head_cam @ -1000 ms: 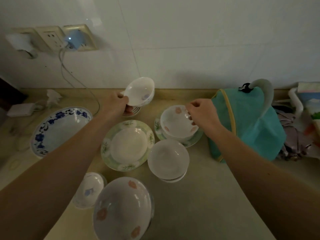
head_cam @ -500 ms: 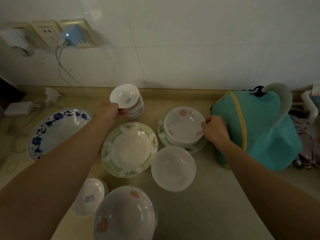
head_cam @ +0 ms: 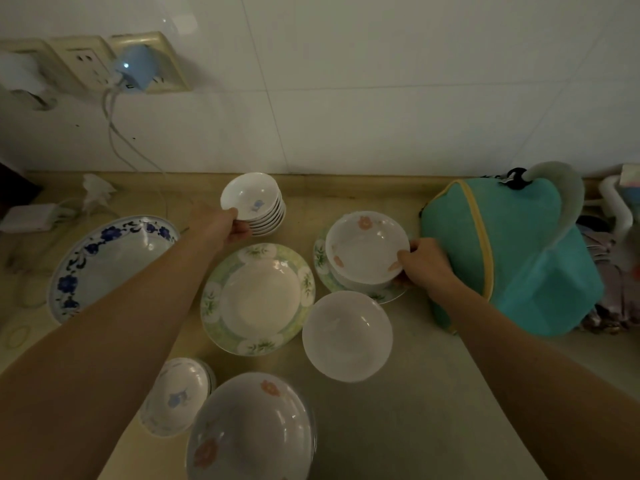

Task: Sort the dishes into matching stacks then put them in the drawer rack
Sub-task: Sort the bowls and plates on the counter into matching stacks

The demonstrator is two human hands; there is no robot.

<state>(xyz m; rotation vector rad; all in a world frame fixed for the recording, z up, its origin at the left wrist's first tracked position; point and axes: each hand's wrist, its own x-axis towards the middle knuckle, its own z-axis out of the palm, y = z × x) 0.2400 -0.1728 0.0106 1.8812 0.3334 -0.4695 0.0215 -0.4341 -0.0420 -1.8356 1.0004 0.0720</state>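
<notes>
My left hand [head_cam: 221,224] grips the near side of a stack of small white bowls with a blue flower [head_cam: 254,202] at the back of the counter. My right hand [head_cam: 424,263] holds the right rim of an orange-flowered bowl [head_cam: 367,249], which sits on a green-rimmed plate [head_cam: 320,259]. Between my arms lie a green-rimmed deep plate [head_cam: 258,297] and a plain white bowl [head_cam: 347,336]. Near the front stand another orange-flowered bowl [head_cam: 251,429] and a small blue-flowered bowl stack [head_cam: 178,394]. A large blue-patterned plate [head_cam: 110,261] lies at the left.
A teal fabric-covered object [head_cam: 512,254] stands right beside my right hand. Wall sockets with a plugged charger [head_cam: 135,67] and hanging cables are at the back left. A white adapter [head_cam: 29,218] lies at the far left. The tiled wall [head_cam: 381,98] closes the back.
My left hand lowered the small blue-flowered bowl onto the back stack and stays on it. My right hand moved from the orange-flowered bowl's far rim to its right rim.
</notes>
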